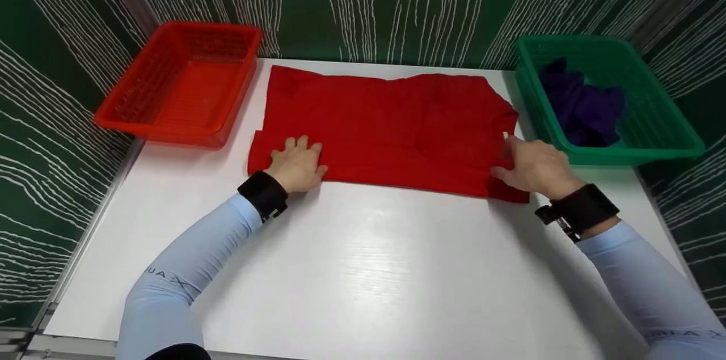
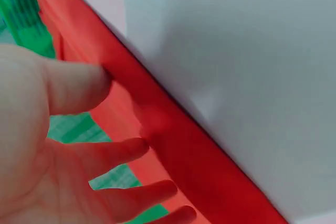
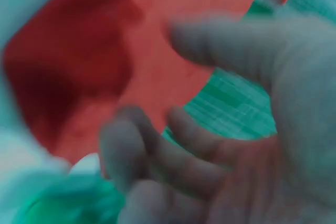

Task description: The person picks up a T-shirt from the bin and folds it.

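Observation:
A red cloth, perhaps a garment, lies roughly rectangular on the white table, with a folded strip along its near edge. Its exact kind cannot be told. My left hand rests on the near left corner, fingers spread; in the left wrist view the thumb and fingertips meet the red fabric. By the near right corner is my right hand. The right wrist view shows its thumb apart from the bent fingers, with no fabric pinched between them.
A red plastic basket stands at the back left with nothing seen inside. At the back right, close to the cloth, a green basket holds a dark purple cloth. Green walls with white lines enclose the table's back and sides.

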### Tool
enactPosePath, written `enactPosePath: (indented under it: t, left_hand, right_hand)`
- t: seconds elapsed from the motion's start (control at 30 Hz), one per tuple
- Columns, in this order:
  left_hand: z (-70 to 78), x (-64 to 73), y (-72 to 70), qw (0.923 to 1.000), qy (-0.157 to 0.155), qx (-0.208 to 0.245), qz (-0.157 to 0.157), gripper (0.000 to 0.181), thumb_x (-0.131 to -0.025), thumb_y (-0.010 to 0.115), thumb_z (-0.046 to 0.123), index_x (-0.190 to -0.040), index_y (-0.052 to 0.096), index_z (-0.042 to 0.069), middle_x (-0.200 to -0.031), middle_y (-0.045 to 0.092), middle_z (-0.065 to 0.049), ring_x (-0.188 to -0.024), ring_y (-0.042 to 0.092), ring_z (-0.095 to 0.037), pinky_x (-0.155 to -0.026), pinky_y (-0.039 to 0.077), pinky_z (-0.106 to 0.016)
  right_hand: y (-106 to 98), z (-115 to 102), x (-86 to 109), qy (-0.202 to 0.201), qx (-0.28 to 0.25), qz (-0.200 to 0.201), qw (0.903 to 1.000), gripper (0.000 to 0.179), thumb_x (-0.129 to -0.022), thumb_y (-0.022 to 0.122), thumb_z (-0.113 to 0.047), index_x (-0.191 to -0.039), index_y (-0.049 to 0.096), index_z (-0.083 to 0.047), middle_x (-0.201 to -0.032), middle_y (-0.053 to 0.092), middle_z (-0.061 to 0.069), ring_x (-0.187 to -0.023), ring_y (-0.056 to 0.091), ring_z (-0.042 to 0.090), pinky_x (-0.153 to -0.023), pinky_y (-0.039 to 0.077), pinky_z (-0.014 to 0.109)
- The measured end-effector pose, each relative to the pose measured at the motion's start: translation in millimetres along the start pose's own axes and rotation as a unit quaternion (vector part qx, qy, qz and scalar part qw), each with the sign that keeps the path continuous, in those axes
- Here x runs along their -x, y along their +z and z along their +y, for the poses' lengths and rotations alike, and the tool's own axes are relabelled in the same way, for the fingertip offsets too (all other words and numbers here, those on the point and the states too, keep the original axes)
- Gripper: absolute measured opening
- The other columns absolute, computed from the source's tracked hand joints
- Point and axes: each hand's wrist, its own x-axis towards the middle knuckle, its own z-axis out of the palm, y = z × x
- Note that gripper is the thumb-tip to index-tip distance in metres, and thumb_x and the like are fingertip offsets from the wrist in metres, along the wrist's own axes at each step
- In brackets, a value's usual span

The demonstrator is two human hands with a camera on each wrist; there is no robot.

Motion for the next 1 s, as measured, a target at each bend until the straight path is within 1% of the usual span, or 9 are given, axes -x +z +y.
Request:
enactPosePath:
  t: [0.1, 0.2, 0.3, 0.4, 0.5, 0.6, 0.8, 0.9, 1.0]
  left_hand:
    - [35.4, 3.2, 4.6, 0.9985, 0.054, -0.006, -0.010, 0.067, -0.117, 0.054, 0.042, -0.174, 0.039, 0.011, -0.183, 0.031, -0.024, -0.169, 0.028, -0.049, -0.132, 0.030, -0.080]
    - [76.3, -5.4, 14.2, 0.9934, 0.107, -0.016, -0.038, 0.068, -0.119, 0.046, 0.047, -0.178, 0.031, 0.016, -0.188, 0.022, -0.019, -0.175, 0.017, -0.047, -0.135, 0.019, -0.080]
    - [101.5, -22.5, 26.5, 0.9896, 0.121, -0.026, -0.074, 0.075, -0.119, 0.040, 0.055, -0.182, 0.018, 0.020, -0.192, 0.005, -0.016, -0.179, 0.003, -0.044, -0.137, 0.008, -0.080]
    - [104.2, -49.0, 38.2, 0.9877, 0.102, -0.021, -0.117, 0.083, -0.115, 0.035, 0.066, -0.183, 0.004, 0.027, -0.192, -0.013, -0.010, -0.178, -0.014, -0.040, -0.138, -0.006, -0.078]
    - [83.6, -72.5, 44.1, 0.9860, 0.078, 0.001, -0.147, 0.086, -0.112, 0.029, 0.075, -0.181, -0.006, 0.037, -0.189, -0.026, -0.004, -0.177, -0.025, -0.037, -0.136, -0.016, -0.075]
    - [48.4, -86.5, 45.3, 0.9875, 0.054, 0.017, -0.147, 0.085, -0.111, 0.025, 0.078, -0.179, -0.010, 0.042, -0.188, -0.030, -0.002, -0.175, -0.028, -0.038, -0.135, -0.020, -0.073]
    - [-30.8, -73.9, 27.5, 0.9938, -0.032, 0.030, -0.102, 0.105, -0.102, 0.043, 0.085, -0.180, -0.011, 0.039, -0.188, -0.027, -0.009, -0.175, -0.024, -0.047, -0.134, -0.017, -0.079]
    - [-57.6, -64.4, 20.5, 0.9931, -0.067, 0.039, -0.087, 0.121, -0.093, 0.051, 0.092, -0.180, -0.011, 0.036, -0.188, -0.027, -0.015, -0.174, -0.023, -0.053, -0.131, -0.016, -0.084]
    - [-75.1, -56.3, 17.0, 0.9916, -0.090, 0.048, -0.080, 0.127, -0.090, 0.054, 0.094, -0.180, -0.012, 0.034, -0.187, -0.028, -0.017, -0.172, -0.024, -0.055, -0.129, -0.015, -0.087]
  right_hand:
    - [9.8, -33.8, -14.9, -0.081, 0.000, 0.023, 0.9964, 0.049, -0.105, 0.075, -0.031, -0.141, 0.063, 0.000, -0.116, 0.075, 0.021, -0.099, 0.069, 0.037, -0.087, 0.063, 0.057]
    - [27.8, -66.5, -35.9, -0.136, -0.003, 0.015, 0.9906, 0.055, -0.108, 0.071, -0.030, -0.153, 0.058, -0.001, -0.146, 0.065, 0.026, -0.128, 0.064, 0.044, -0.111, 0.057, 0.067]
    - [47.5, -92.7, -59.5, -0.127, -0.002, -0.005, 0.9918, 0.073, -0.112, 0.063, -0.038, -0.169, 0.039, 0.001, -0.172, 0.040, 0.033, -0.155, 0.044, 0.055, -0.124, 0.044, 0.077]
    - [62.4, -99.0, -78.5, -0.091, 0.004, -0.045, 0.9948, 0.094, -0.112, 0.053, -0.055, -0.178, 0.014, 0.000, -0.185, 0.010, 0.033, -0.170, 0.015, 0.058, -0.133, 0.021, 0.083]
    - [70.0, -91.4, -88.9, -0.070, 0.007, -0.083, 0.9940, 0.109, -0.109, 0.046, -0.069, -0.179, -0.002, -0.001, -0.188, -0.009, 0.028, -0.174, -0.005, 0.056, -0.136, 0.001, 0.083]
    - [72.4, -76.1, -88.7, -0.071, -0.007, -0.098, 0.9926, 0.118, -0.105, 0.049, -0.076, -0.179, -0.005, -0.003, -0.189, -0.014, 0.024, -0.174, -0.012, 0.054, -0.135, -0.009, 0.081]
    - [59.3, -44.3, -75.4, -0.075, -0.009, -0.100, 0.9921, 0.125, -0.100, 0.060, -0.078, -0.180, -0.003, -0.005, -0.188, -0.013, 0.025, -0.172, -0.012, 0.058, -0.134, -0.012, 0.081]
    - [56.3, -19.6, -67.7, -0.072, -0.008, -0.092, 0.9932, 0.129, -0.097, 0.063, -0.079, -0.180, -0.002, -0.004, -0.187, -0.011, 0.028, -0.170, -0.011, 0.061, -0.133, -0.011, 0.083]
    - [57.4, 3.7, -59.5, -0.075, -0.005, -0.080, 0.9940, 0.129, -0.098, 0.064, -0.079, -0.179, -0.001, -0.002, -0.187, -0.010, 0.029, -0.169, -0.010, 0.063, -0.133, -0.010, 0.083]
